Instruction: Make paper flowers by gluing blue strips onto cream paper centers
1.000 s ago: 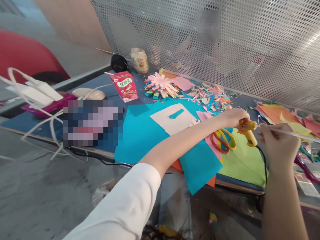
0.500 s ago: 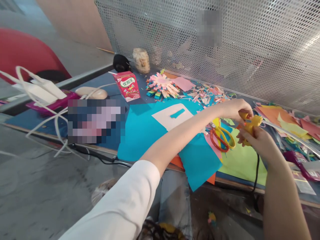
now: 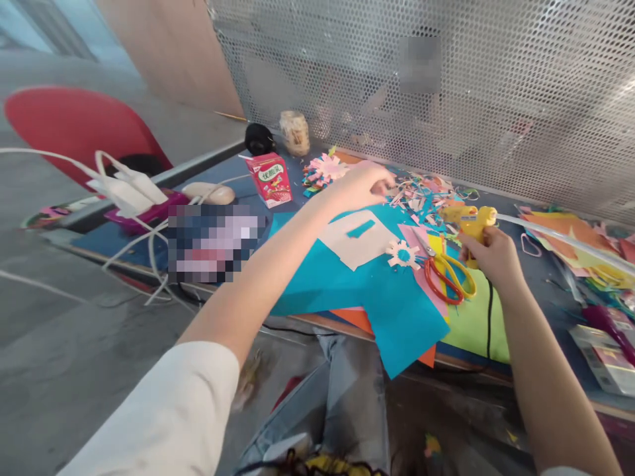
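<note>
In my right hand point(image 3: 491, 251) is a yellow glue gun point(image 3: 473, 226), its nozzle pointing left and a clear glue stick point(image 3: 555, 231) reaching out of its back. Over the paper scraps, my left hand point(image 3: 364, 184) has loosely bent fingers; nothing shows between them. Beside it lies a layered pink paper flower point(image 3: 325, 169), partly covered by my arm. Scissors point(image 3: 449, 277) with red and yellow handles rest below the glue gun. A small white paper flower point(image 3: 403, 254) with a blue centre lies left of them. A pale pink sheet point(image 3: 354, 248) carries a blue paper strip point(image 3: 361, 229).
Blue paper point(image 3: 317, 284) and green paper point(image 3: 476, 330) overlap at the table's front edge. Cut scraps point(image 3: 431, 192) lie before a perforated metal screen point(image 3: 446, 99). A red drink carton point(image 3: 272, 182), a jar point(image 3: 294, 132) and a power strip point(image 3: 133, 215) with cables stand left.
My left hand has moved left, away from the glue gun, to the paper flower and scraps. My right hand still holds the glue gun, now farther left, and the small white flower has come into view.
</note>
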Demonstrator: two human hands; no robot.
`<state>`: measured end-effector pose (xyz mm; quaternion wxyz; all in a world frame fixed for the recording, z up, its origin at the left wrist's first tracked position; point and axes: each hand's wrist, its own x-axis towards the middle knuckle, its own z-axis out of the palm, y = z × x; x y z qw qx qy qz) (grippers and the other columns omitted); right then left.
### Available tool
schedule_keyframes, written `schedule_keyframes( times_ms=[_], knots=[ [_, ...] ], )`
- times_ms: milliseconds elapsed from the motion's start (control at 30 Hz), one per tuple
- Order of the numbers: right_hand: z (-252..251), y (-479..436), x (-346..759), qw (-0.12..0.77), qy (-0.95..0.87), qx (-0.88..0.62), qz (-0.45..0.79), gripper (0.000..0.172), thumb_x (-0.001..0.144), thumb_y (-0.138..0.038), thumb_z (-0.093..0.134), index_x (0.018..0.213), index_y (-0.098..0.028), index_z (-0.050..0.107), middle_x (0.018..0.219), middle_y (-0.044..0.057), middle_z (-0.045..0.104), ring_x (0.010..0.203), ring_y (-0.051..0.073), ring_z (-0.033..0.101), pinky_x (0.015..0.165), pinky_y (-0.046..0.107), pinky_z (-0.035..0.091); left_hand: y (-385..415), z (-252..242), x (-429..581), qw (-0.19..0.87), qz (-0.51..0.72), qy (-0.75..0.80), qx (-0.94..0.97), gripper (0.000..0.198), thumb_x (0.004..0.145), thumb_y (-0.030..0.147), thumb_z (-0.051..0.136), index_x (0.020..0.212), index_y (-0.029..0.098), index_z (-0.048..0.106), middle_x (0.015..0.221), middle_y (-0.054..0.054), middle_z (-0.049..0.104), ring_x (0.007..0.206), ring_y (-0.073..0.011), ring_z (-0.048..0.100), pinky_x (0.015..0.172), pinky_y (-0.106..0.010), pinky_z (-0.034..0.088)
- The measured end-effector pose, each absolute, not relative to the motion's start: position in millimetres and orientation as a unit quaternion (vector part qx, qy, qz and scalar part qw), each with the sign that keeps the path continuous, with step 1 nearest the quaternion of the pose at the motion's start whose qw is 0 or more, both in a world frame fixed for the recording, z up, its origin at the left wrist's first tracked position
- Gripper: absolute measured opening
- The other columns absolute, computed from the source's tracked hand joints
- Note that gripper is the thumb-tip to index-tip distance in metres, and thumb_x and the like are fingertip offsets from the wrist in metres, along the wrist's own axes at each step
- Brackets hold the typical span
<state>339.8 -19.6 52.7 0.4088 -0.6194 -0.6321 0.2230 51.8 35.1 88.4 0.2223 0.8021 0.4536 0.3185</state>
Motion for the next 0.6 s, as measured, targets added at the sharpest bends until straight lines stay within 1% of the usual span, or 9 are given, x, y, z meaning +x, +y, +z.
schedule_keyframes(
  times_ms=[100, 200, 300, 367, 433, 500, 600],
  knots=[
    [50, -5, 325, 0.423, -0.629, -0.607, 0.239, 0.019, 0.066, -0.032, 0.068, 0.07, -0.018, 0.055, 0.051, -0.004, 0.058, 0.041, 0.01, 0.051, 0.039, 0.021, 0.039, 28, 56, 29, 0.186, 0.238, 0.515, 0.802, 0.037, 0.073, 0.027, 0.066, 0.106, 0.014, 0.063, 0.101, -0.01, 0.069, 0.092, -0.0185, 0.061, 0.078, -0.025, 0.044],
    [51, -3, 309, 0.415, -0.623, -0.588, 0.308, 0.024, 0.067, -0.037, 0.067, 0.076, -0.017, 0.056, 0.054, -0.002, 0.06, 0.04, 0.011, 0.052, 0.04, 0.022, 0.04, 23, 34, 24, 0.174, 0.211, 0.541, 0.795, 0.038, 0.077, 0.033, 0.061, 0.11, 0.013, 0.061, 0.106, -0.011, 0.068, 0.095, -0.0198, 0.063, 0.077, -0.025, 0.044],
    [51, -12, 300, 0.454, -0.607, -0.537, 0.37, 0.024, 0.067, -0.039, 0.064, 0.07, -0.018, 0.052, 0.048, -0.003, 0.057, 0.038, 0.01, 0.05, 0.04, 0.022, 0.039, 22, 24, 25, 0.167, 0.206, 0.537, 0.801, 0.039, 0.078, 0.035, 0.06, 0.113, 0.016, 0.061, 0.11, -0.01, 0.068, 0.099, -0.0199, 0.062, 0.08, -0.024, 0.043],
    [47, -18, 300, 0.461, -0.606, -0.518, 0.39, 0.022, 0.068, -0.036, 0.064, 0.069, -0.018, 0.053, 0.048, -0.003, 0.057, 0.037, 0.009, 0.048, 0.039, 0.021, 0.036, 23, 19, 27, 0.162, 0.192, 0.534, 0.807, 0.036, 0.077, 0.035, 0.062, 0.109, 0.02, 0.063, 0.105, -0.008, 0.069, 0.097, -0.0196, 0.063, 0.078, -0.023, 0.043],
    [42, -21, 304, 0.47, -0.599, -0.499, 0.414, 0.02, 0.068, -0.035, 0.065, 0.073, -0.018, 0.055, 0.05, -0.004, 0.057, 0.037, 0.009, 0.048, 0.04, 0.022, 0.036, 25, 15, 29, 0.149, 0.174, 0.539, 0.81, 0.031, 0.075, 0.035, 0.063, 0.103, 0.023, 0.066, 0.097, -0.006, 0.071, 0.093, -0.0195, 0.063, 0.073, -0.023, 0.043],
    [38, -21, 308, 0.482, -0.58, -0.483, 0.446, 0.022, 0.067, -0.035, 0.066, 0.076, -0.018, 0.056, 0.05, -0.004, 0.057, 0.037, 0.01, 0.048, 0.041, 0.024, 0.038, 26, 11, 30, 0.135, 0.166, 0.545, 0.811, 0.027, 0.074, 0.034, 0.064, 0.098, 0.023, 0.068, 0.091, -0.005, 0.072, 0.09, -0.0196, 0.063, 0.07, -0.023, 0.043],
    [35, -21, 311, 0.479, -0.56, -0.475, 0.481, 0.024, 0.066, -0.036, 0.067, 0.079, -0.018, 0.057, 0.05, -0.003, 0.058, 0.039, 0.011, 0.049, 0.041, 0.025, 0.037, 28, 7, 29, 0.119, 0.162, 0.556, 0.806, 0.023, 0.074, 0.03, 0.061, 0.095, 0.023, 0.07, 0.088, -0.004, 0.072, 0.089, -0.0198, 0.063, 0.07, -0.024, 0.043]
  ],
)
